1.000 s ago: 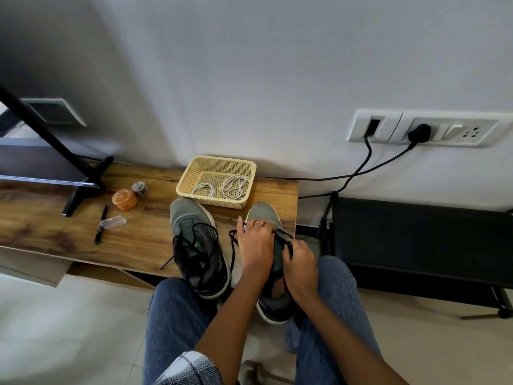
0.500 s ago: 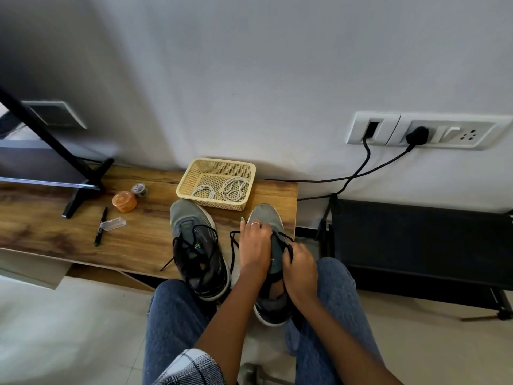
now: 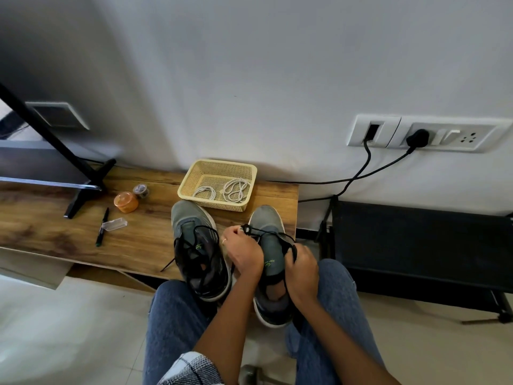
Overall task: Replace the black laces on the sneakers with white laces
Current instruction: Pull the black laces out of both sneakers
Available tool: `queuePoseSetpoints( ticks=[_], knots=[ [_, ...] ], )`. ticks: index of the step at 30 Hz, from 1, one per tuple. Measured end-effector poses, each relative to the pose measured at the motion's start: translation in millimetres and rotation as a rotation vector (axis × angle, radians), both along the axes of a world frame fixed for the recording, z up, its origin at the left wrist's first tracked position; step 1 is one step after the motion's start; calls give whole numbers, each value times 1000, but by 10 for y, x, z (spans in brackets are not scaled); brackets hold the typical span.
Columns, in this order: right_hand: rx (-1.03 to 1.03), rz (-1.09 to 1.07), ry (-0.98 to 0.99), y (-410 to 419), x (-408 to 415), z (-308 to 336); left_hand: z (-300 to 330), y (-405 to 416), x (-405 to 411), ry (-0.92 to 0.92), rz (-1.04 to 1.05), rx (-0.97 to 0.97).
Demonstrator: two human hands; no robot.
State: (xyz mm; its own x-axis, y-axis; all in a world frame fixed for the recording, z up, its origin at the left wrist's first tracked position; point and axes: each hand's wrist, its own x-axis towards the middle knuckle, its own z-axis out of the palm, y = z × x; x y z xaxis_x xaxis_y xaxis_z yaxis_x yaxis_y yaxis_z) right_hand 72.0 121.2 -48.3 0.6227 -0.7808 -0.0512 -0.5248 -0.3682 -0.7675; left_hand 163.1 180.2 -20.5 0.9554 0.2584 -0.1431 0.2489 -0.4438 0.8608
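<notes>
Low on the wooden bench, you had curled your left hand from flat to pinching the black lace off the right sneaker at frame centre, right hand gripping it too, so unlacing was underway.

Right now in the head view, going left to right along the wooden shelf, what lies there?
Black pen → clear plastic cap → orange round container → small grey tape roll → left grey sneaker → right grey sneaker.

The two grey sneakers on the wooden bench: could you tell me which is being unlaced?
The right-hand grey sneaker; both hands pull its black lace, while the other lies untouched.
</notes>
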Motion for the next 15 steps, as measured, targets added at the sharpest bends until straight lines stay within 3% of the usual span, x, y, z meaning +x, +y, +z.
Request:
queuePoseSetpoints(
  ticks=[3,9,12,15],
  knots=[
    [-39,14,17,-2,-1,-3,64,-6,-63,-44,-118,121],
    [-82,63,20,-5,-19,9,-24,42,-14,-451,-679,613],
    [-94,73,34,-3,-19,21,-91,-9,-7,-482,-903,702],
    [-95,88,43,-6,-19,23,-85,-34,-27,-418,-895,724]
  ],
)
